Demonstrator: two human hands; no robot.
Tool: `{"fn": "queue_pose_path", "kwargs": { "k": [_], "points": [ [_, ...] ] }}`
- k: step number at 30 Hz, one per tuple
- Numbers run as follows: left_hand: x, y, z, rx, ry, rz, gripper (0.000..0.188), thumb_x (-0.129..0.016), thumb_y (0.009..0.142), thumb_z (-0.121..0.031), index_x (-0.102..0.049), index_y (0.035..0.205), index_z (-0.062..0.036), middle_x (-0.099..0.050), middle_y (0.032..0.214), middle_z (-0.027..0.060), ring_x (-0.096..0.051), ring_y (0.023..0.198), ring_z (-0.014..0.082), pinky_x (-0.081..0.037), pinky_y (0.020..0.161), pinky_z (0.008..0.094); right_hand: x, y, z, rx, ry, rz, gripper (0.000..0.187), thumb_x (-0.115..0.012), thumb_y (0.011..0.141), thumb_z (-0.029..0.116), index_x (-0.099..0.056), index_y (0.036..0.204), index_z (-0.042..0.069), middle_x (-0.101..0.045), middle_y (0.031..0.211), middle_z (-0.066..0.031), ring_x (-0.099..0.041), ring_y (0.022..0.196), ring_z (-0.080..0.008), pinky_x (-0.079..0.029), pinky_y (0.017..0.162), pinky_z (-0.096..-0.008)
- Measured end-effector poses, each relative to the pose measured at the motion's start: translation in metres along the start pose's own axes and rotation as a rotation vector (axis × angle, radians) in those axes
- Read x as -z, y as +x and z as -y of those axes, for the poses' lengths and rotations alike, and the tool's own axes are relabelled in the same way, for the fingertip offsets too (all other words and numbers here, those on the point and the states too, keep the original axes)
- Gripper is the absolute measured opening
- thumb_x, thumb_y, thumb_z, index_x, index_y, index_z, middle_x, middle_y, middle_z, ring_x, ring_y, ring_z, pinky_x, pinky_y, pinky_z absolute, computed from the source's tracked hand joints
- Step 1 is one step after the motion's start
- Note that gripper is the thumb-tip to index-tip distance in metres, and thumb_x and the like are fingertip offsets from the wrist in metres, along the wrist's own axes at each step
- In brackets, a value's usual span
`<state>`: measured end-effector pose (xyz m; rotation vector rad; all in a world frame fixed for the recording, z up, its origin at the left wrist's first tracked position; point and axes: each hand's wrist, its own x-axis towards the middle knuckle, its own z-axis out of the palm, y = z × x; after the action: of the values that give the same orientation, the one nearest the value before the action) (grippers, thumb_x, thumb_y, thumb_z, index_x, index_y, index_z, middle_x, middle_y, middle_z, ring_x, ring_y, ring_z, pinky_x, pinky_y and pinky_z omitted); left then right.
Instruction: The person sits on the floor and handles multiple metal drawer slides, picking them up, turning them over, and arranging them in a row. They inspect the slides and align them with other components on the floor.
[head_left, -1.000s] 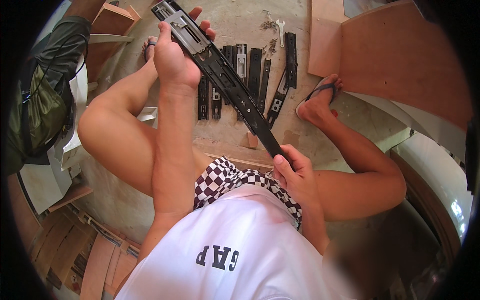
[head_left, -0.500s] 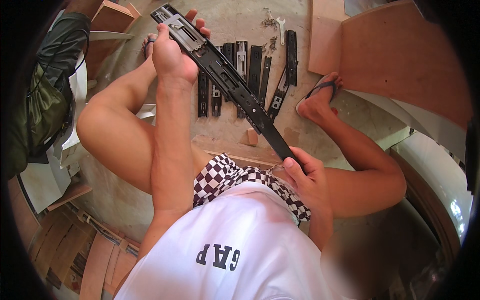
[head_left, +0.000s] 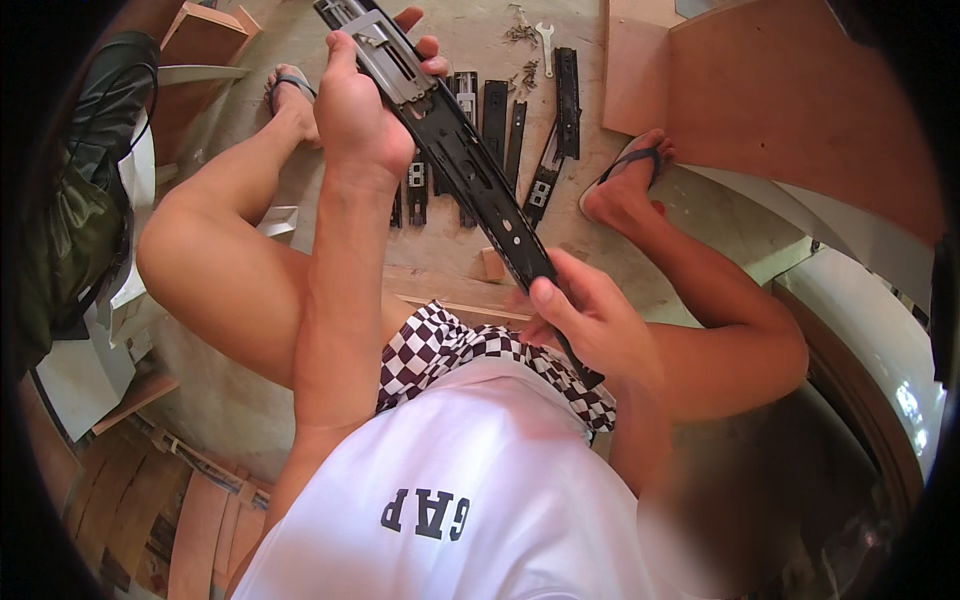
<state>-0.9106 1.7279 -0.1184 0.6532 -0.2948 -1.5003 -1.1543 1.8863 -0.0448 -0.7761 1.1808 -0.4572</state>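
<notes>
A long black drawer slide with a silver metal section at its upper end lies slantwise across the space above my lap. My left hand grips it near the silver end, thumb on the near side and fingertips curling round the far side. Lower down, my right hand closes round the slide, thumb against its face; the fingers behind it are partly hidden and blurred. The slide's lower tip pokes out below that hand, over my checkered shorts.
Several more drawer slides lie on the concrete floor between my feet, beside an open-ended wrench and small scattered screws. Wooden panels stand at the right. A dark green bag and wood pieces are at the left.
My right hand has moved up along the slide, and the slide's lower end now sticks out beneath it. The view has shifted slightly; my left hand keeps its hold.
</notes>
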Motion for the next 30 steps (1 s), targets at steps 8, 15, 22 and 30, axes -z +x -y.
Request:
{"fn": "queue_pose_path", "kwargs": {
  "k": [8, 15, 22, 30],
  "points": [
    [-0.034, -0.002, -0.005, -0.065, -0.02, -0.269, 0.047, -0.04, 0.111, -0.043, -0.061, 0.116, -0.0014, -0.066, 0.085, 0.013, -0.058, 0.062, 0.0212, -0.053, 0.059, 0.035, -0.008, 0.008, 0.016, -0.113, 0.132, 0.06, 0.034, -0.057, 0.109, 0.03, -0.06, 0.127, 0.001, -0.068, 0.076, -0.006, -0.059, 0.052, -0.0073, -0.041, 0.045, -0.0218],
    [-0.009, 0.005, -0.005, -0.005, 0.038, -0.209, 0.051, -0.037, 0.112, -0.044, -0.061, 0.115, 0.0002, -0.063, 0.08, 0.0121, -0.059, 0.064, 0.0211, -0.053, 0.059, 0.0343, -0.008, -0.001, 0.019, -0.074, 0.118, 0.016, 0.029, -0.057, 0.109, 0.026, -0.061, 0.123, 0.001, -0.062, 0.068, -0.0012, -0.051, 0.049, -0.0054, -0.038, 0.045, -0.022],
    [-0.015, 0.005, -0.012, 0.057, 0.023, -0.205, 0.059, -0.036, 0.111, -0.05, -0.061, 0.121, 0.0023, -0.064, 0.08, 0.0119, -0.061, 0.066, 0.0245, -0.055, 0.063, 0.0351, -0.011, 0.001, 0.024, -0.094, 0.109, -0.015, 0.022, -0.056, 0.109, 0.024, -0.061, 0.107, 0.002, -0.057, 0.067, 0.0014, -0.049, 0.052, -0.0038, -0.037, 0.046, -0.0219],
    [-0.039, -0.024, 0.009, 0.137, 0.152, -0.055, 0.065, -0.022, 0.112, -0.052, -0.041, 0.143, 0.0006, -0.054, 0.144, 0.0208, -0.06, 0.123, 0.0429, -0.051, 0.105, 0.0567, -0.012, 0.023, 0.011, 0.167, -0.174, -0.235, 0.026, -0.059, 0.106, 0.022, -0.062, 0.091, 0.0, -0.056, 0.06, -0.0022, -0.048, 0.053, -0.0076, -0.038, 0.049, -0.0291]
  ]
}}
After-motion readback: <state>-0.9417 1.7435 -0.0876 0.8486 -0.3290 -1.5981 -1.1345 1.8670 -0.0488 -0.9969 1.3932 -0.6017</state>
